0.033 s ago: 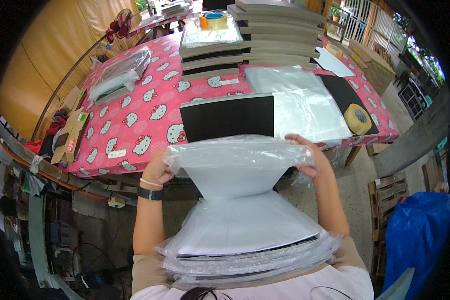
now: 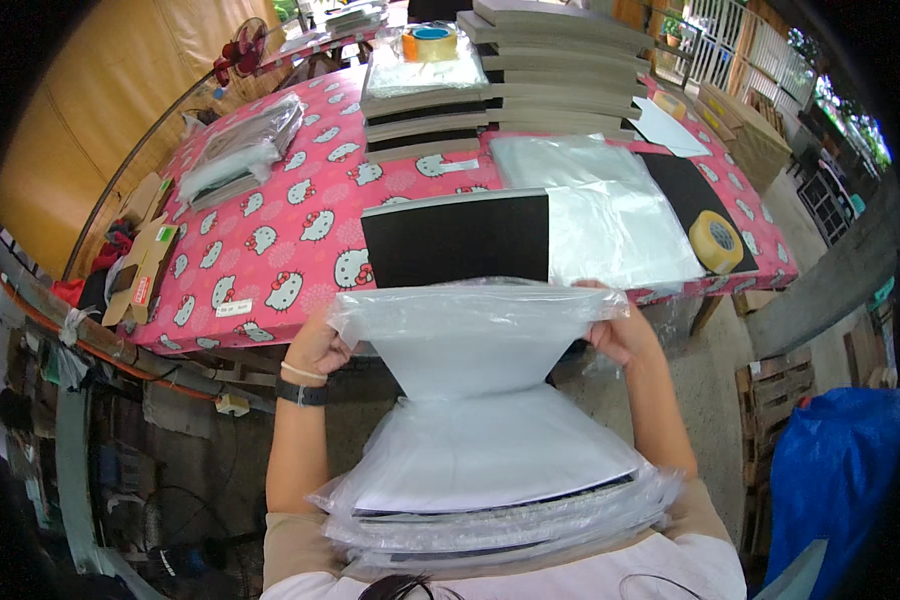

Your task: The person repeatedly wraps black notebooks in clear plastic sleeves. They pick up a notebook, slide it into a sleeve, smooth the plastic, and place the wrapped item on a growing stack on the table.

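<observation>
Between my two hands a clear plastic bag (image 2: 480,308) is stretched by its far corners, with a pale flat sheet or board (image 2: 480,362) inside it. My left hand (image 2: 315,345) has its fingers curled at the bag's left corner, under the plastic. At the right corner my right hand (image 2: 620,332) grips the film, its fingers partly hidden behind it. Close to my body lies a stack of plastic-covered flat packs (image 2: 500,530), with dark edges showing between the layers. A black board (image 2: 457,240) lies on the table just beyond the bag.
On the pink patterned table (image 2: 260,270) are clear plastic sleeves (image 2: 610,220), a tape roll (image 2: 715,241), tall stacks of thick grey boards (image 2: 565,85) and a bagged pile (image 2: 240,150). Open cardboard boxes (image 2: 145,270) sit at the left edge. A blue tarp (image 2: 835,480) hangs at right.
My right hand has dipped slightly, its upper fingers now lower and more behind the plastic. The bag's far edge looks flatter and straighter. My left hand has barely shifted.
</observation>
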The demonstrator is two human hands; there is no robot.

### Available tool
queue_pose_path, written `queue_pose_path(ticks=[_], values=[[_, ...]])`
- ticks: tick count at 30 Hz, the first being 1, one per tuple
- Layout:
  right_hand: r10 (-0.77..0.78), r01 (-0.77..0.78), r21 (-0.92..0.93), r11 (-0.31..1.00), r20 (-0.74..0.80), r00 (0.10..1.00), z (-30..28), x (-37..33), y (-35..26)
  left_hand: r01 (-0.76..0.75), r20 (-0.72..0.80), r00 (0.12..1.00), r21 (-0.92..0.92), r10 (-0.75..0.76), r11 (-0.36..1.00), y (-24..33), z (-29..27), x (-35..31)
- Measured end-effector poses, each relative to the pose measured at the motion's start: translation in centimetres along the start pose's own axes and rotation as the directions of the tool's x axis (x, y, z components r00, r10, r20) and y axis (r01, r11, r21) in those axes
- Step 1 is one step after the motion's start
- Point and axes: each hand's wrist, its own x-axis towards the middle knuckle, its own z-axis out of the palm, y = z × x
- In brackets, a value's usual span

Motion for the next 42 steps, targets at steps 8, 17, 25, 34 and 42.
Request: queue_pose_path(ticks=[8,17,25,34,42], values=[[-0.086,0.094,-0.121,0.988,0.066,0.994,-0.7,0.1,1.4,-0.063,-0.295,0.956,-0.214,-0.003,0.975,0.0,3.6,1.2],[0.154,-0.148,0.185,0.971,-0.019,0.988,-10.8,-0.1,12.1,0.288,-0.324,0.922,0.204,-0.213,0.936,-13.1,-6.6,-0.9],[-0.362,-0.165,-0.897,0.409,-0.326,0.873,-15.7,4.9,22.7,0.245,-0.776,0.537,0.520,0.333,0.818,-26.3,-14.0,2.0],[-0.315,0.092,-0.838,0.538,-0.099,0.944,-9.5,2.1,10.9,-0.061,-0.435,0.751,0.702,0.496,0.709,-15.6,-7.0,-0.5],[0.591,0.193,-0.738,0.646,0.644,0.485,-3.3,-0.3,12.0,-0.016,0.403,0.782,0.776,-0.476,0.631,-11.5,2.5,-3.7]])
